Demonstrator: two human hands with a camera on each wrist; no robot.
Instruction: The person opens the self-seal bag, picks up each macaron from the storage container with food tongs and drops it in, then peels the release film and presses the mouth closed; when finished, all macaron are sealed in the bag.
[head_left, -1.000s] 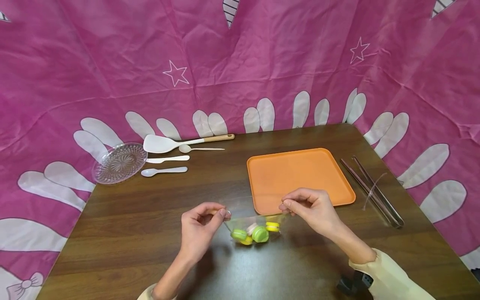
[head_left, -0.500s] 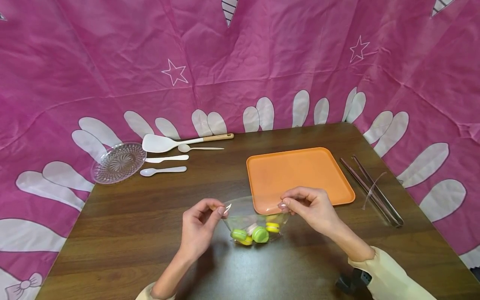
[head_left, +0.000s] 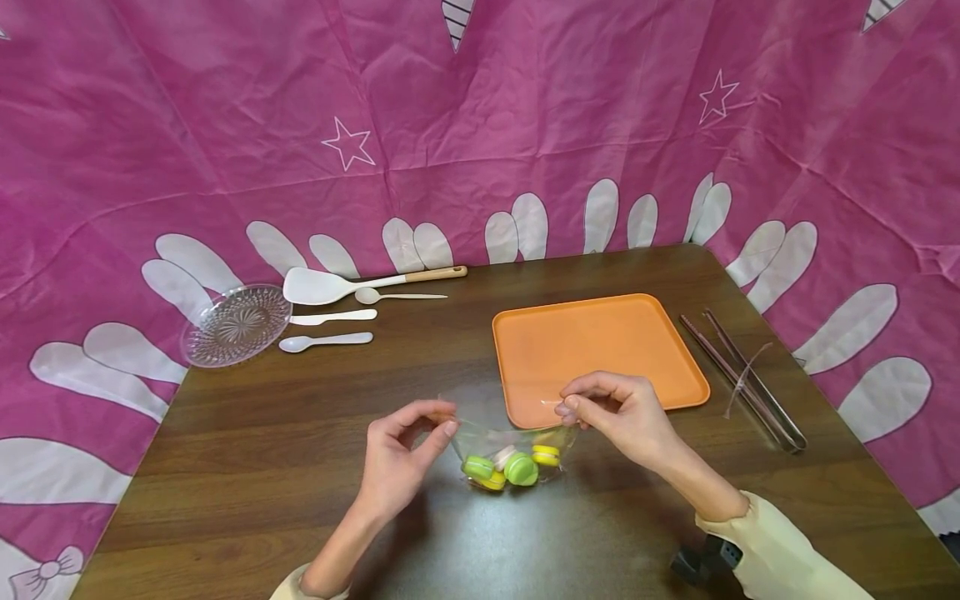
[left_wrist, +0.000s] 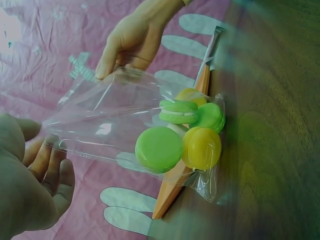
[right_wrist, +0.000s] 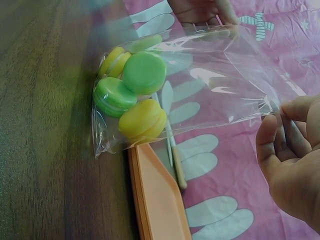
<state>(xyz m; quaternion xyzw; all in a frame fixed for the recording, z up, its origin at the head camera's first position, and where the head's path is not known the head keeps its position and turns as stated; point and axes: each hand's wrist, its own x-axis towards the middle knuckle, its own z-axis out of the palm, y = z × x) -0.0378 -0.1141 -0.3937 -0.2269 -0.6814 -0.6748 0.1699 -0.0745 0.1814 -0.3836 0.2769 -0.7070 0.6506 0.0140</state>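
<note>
A clear plastic bag (head_left: 480, 442) with several green, yellow and pale macarons inside is held up just over the table. My left hand (head_left: 401, 454) holds its left upper edge between thumb and fingers. At the opposite edge, my right hand (head_left: 626, 421) pinches the film with thumb and forefinger. In the left wrist view a green macaron (left_wrist: 159, 149) and a yellow macaron (left_wrist: 202, 148) show at the bag's bottom. The right wrist view shows the bag's film (right_wrist: 210, 85) stretched between both hands. The pale macaron (head_left: 504, 457) is partly covered by a green one.
Behind the right hand lies an orange tray (head_left: 585, 350), with metal tongs (head_left: 750, 383) to its right. At the back left are a clear plate (head_left: 240, 325), a white spatula (head_left: 318, 287), a small wooden spoon (head_left: 367, 296), a white knife (head_left: 337, 317) and a white spoon (head_left: 330, 341).
The left thumb and forefinger have spread slightly apart at the bag's edge, and the film's upper edge has shifted. The macarons and the right hand have hardly moved.
</note>
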